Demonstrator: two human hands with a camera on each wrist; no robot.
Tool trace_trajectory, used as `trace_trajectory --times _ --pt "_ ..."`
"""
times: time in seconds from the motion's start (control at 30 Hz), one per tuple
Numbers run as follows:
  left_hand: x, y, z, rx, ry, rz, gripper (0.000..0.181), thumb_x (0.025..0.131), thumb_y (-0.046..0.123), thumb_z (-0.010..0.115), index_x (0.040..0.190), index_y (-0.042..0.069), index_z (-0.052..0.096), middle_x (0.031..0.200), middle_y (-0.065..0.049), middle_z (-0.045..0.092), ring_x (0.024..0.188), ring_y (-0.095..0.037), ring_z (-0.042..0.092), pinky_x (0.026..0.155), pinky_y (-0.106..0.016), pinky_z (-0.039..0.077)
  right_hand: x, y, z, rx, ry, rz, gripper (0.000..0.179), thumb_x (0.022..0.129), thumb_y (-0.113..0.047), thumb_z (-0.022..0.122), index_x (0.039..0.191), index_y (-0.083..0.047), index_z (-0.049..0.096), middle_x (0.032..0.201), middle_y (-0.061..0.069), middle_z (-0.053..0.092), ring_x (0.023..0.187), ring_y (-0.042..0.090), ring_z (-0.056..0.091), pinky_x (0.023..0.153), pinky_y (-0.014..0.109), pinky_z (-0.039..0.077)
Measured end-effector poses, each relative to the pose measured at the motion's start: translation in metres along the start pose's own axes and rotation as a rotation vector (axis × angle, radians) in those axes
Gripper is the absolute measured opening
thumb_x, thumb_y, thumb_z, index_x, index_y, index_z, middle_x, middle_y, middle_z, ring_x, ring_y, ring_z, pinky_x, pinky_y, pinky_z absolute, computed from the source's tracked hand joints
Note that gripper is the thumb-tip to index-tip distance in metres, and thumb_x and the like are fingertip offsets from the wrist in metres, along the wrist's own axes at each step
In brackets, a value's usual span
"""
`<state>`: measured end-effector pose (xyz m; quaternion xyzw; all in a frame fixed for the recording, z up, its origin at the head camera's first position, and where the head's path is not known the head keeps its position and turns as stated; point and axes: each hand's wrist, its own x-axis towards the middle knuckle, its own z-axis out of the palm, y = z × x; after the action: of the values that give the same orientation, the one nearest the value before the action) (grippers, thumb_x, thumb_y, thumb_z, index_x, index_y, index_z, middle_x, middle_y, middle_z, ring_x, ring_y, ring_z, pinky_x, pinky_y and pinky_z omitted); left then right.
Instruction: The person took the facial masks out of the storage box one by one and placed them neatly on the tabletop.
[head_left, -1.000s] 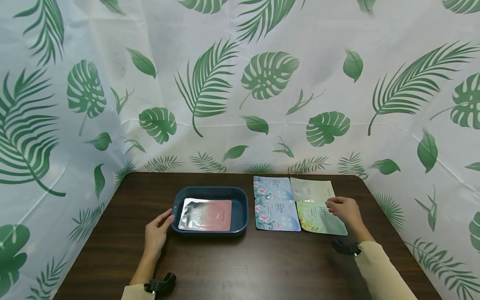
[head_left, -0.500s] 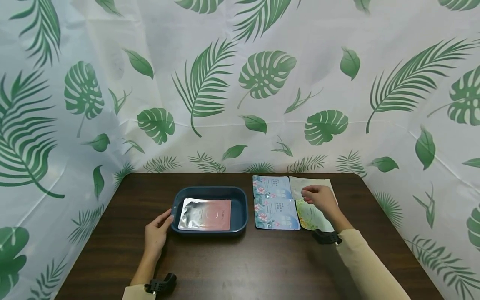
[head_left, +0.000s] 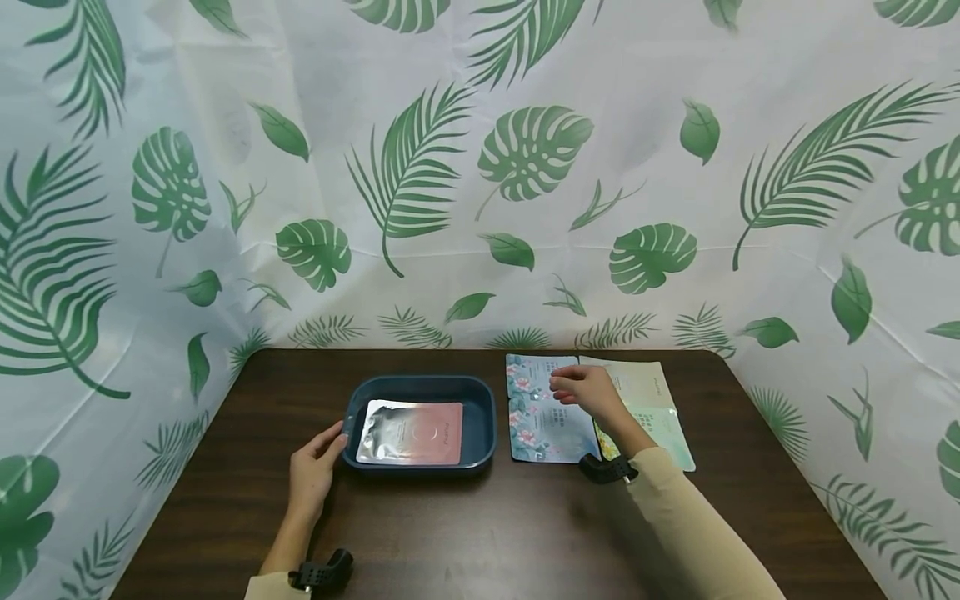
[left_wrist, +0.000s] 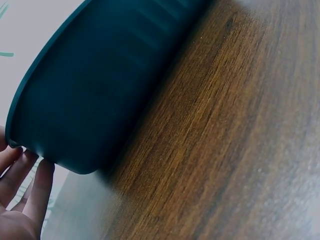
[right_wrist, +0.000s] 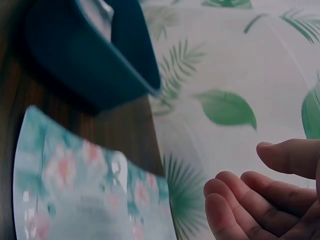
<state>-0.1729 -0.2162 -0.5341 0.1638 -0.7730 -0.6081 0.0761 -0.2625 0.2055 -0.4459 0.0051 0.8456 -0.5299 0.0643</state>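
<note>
In the head view, a dark blue tray (head_left: 480, 457) holds a pink and silver flat packet (head_left: 423, 435). My left hand (head_left: 313, 471) grips the tray's left end; in the left wrist view its fingers (left_wrist: 42, 182) touch the outer end wall, with the thumb at the rim. My right hand (head_left: 592, 392) hovers over the other packets, holding nothing. Its fingers are loosely bent in the right wrist view, the thumb (right_wrist: 290, 157) apart from them. Below and left of it lie two blue floral packets, the nearer one (head_left: 551, 433) shown whole, the farther one (head_left: 528, 373) partly covered by the hand.
Right of the blue packets lie a pale beige packet (head_left: 645, 383) and a green floral packet (head_left: 667, 442), the latter partly behind my right wrist. Everything rests on a dark wooden table (head_left: 450, 533). A leaf-print cloth (head_left: 555, 167) hangs behind the table's back edge.
My right hand has moved left, from the green packet across to above the blue floral ones. The left hand and tray stay in place.
</note>
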Motion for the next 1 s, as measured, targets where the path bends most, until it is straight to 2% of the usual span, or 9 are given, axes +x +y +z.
trace_trajectory --times 0.23,0.47,0.57,0.9,1.0 --pt "-0.001 -0.002 0.0 -0.005 0.014 0.009 0.039 0.097 0.023 0.061 0.131 0.005 0.061 0.135 -0.017 0.059 0.091 0.018 0.05 0.077 -0.003 0.042 0.005 -0.013 0.028 0.055 -0.053 -0.017 0.033 0.094 -0.016 0.063 0.116 0.008 0.065 0.105 0.023 0.071 0.089 0.032 0.071 0.082 0.044 0.057" --pt "0.001 -0.001 0.0 -0.011 0.007 0.007 0.039 0.097 0.023 0.061 0.132 0.005 0.061 0.136 -0.017 0.059 0.091 0.018 0.051 0.076 -0.004 0.043 0.006 -0.029 0.054 0.104 -0.089 -0.024 0.029 0.093 -0.013 0.063 0.113 0.008 0.066 0.103 0.024 0.071 0.081 0.024 0.071 0.081 0.043 0.058" --pt "0.0 -0.001 0.0 -0.011 0.004 -0.002 0.039 0.097 0.023 0.061 0.132 0.005 0.061 0.136 -0.016 0.059 0.091 0.019 0.05 0.076 -0.004 0.043 0.007 -0.033 0.067 0.115 -0.115 -0.027 0.029 0.093 -0.012 0.064 0.112 0.01 0.066 0.102 0.025 0.071 0.083 0.029 0.071 0.081 0.043 0.058" --pt "0.0 0.0 0.0 -0.006 0.013 -0.009 0.038 0.097 0.023 0.061 0.131 0.006 0.061 0.136 -0.015 0.059 0.093 0.018 0.049 0.076 -0.003 0.042 0.007 -0.041 0.109 0.101 -0.139 0.042 0.032 0.093 -0.01 0.064 0.118 0.01 0.063 0.103 0.023 0.071 0.09 0.037 0.07 0.079 0.039 0.059" --pt "0.0 0.001 0.0 -0.006 0.011 -0.012 0.039 0.097 0.023 0.061 0.132 0.007 0.061 0.137 -0.015 0.059 0.093 0.019 0.049 0.076 -0.003 0.042 0.008 -0.041 0.117 0.094 -0.14 0.046 0.033 0.093 -0.01 0.063 0.119 0.011 0.062 0.105 0.023 0.07 0.089 0.034 0.07 0.08 0.04 0.058"
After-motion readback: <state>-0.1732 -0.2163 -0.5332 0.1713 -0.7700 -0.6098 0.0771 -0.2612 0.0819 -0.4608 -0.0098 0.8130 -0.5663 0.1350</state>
